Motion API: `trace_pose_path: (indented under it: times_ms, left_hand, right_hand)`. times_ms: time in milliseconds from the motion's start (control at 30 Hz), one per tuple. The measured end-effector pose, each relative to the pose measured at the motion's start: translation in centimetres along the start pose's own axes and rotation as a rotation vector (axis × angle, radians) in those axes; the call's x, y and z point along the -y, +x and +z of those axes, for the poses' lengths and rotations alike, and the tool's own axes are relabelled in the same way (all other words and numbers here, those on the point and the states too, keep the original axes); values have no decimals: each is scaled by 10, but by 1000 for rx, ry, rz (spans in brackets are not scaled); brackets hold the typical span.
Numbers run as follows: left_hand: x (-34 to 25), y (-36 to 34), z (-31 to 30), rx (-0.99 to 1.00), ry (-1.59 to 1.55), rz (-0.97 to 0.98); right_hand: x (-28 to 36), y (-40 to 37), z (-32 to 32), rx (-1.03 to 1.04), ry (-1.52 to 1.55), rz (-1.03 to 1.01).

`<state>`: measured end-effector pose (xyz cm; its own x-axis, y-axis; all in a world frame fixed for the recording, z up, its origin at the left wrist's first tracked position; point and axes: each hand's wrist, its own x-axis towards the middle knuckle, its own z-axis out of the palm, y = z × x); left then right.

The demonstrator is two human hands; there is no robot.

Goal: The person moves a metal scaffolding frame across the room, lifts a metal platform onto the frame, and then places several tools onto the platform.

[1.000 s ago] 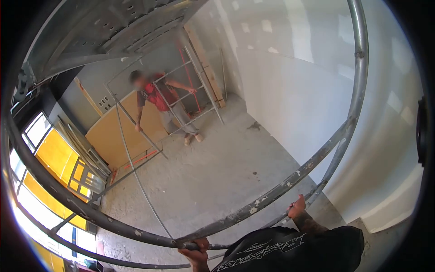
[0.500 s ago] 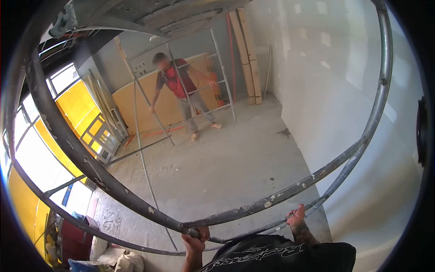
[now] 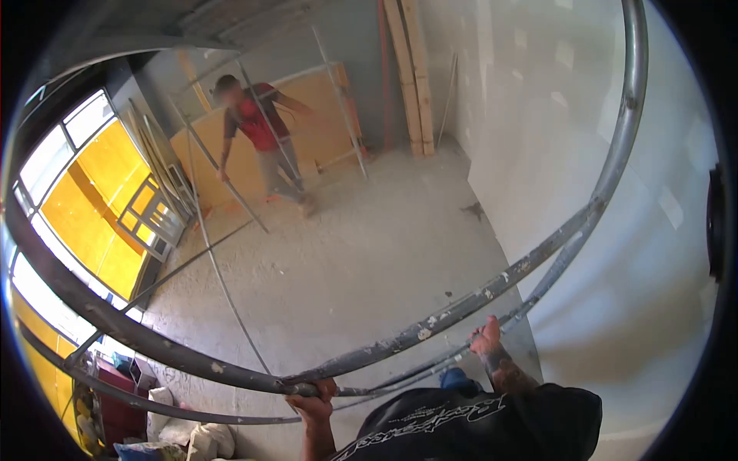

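Observation:
Close in front of me stands a paint-spotted grey metal scaffold frame (image 3: 453, 309), its curved bars crossing the view. At the bottom centre my left hand (image 3: 314, 401) is wrapped round the frame where its bars meet. My right hand (image 3: 486, 338) is closed on a lower bar, nearer the white wall. A co-worker in a red and dark shirt (image 3: 257, 123) stands at the far end of the scaffold, with one hand on an upright there and the other arm stretched out, blurred.
A white wall (image 3: 569, 192) runs along the right. Timber posts (image 3: 411, 77) lean at the back. Yellow panels (image 3: 100, 207) and window frames (image 3: 150, 215) are at the left. Bags (image 3: 207, 442) lie at the lower left on the concrete floor (image 3: 346, 253).
The near frame and my left hand have shifted left in view. The far scaffold end and the co-worker also appear further left, and the co-worker's outstretched hand has come off the far frame.

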<state>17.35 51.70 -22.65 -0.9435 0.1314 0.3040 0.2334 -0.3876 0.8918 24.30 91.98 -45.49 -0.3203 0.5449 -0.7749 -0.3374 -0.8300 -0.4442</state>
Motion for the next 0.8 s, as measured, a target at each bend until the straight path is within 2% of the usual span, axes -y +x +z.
trace_pose_path:
  times_ms: [33, 133, 167, 233, 333, 367, 400, 467, 533, 567, 600, 633, 700, 733, 800]
  left_hand:
    - [-3, -4, 5, -46, -12, 15]
    - [26, -28, -38, -185, -15, -22]
    - [15, -39, -30, -199, -3, -51]
    - [-12, -41, -8, -22, -56, -17]
    - [-19, -58, -10, -85, -96, -36]
    - [-22, -61, 1, -165, -67, 6]
    - [-23, -67, 7, -158, -72, 27]
    - [-9, -74, 12, -511, -60, -11]
    - [-12, -83, -5, -223, -188, 2]
    - [-13, -88, -17, -81, -174, 56]
    - [-12, -88, -22, 58, -151, 107]
    - [-21, -93, -20, 84, -156, 147]
    - [-37, -106, -1, -86, -162, 139]
    - [-45, -101, 12, -73, -167, 153]
    - [-59, -110, 21, -222, 82, 58]
  right_hand:
    - [0, 10, -8, 49, 16, 10]
    - [2, -9, -4, 3, -42, 23]
    - [1, -5, -6, 19, -21, 7]
    - [3, -23, -5, -4, -31, 4]
    - [11, -38, -1, -17, -31, 65]
    - [7, -39, -5, 37, -49, 28]
    - [4, -39, -8, 97, -60, -13]
    - [-2, -6, -20, 213, -170, -79]
    - [-13, 9, -26, 326, -240, -92]
    - [-17, 4, -22, 218, -85, 18]
    - [-16, -2, -19, 158, -61, 69]
    - [-20, -17, -21, 86, -45, 125]
    - [-24, -28, -20, 106, -32, 136]
    - [-14, -32, -13, 90, -44, 149]
    - [-10, -45, -17, 83, -35, 188]
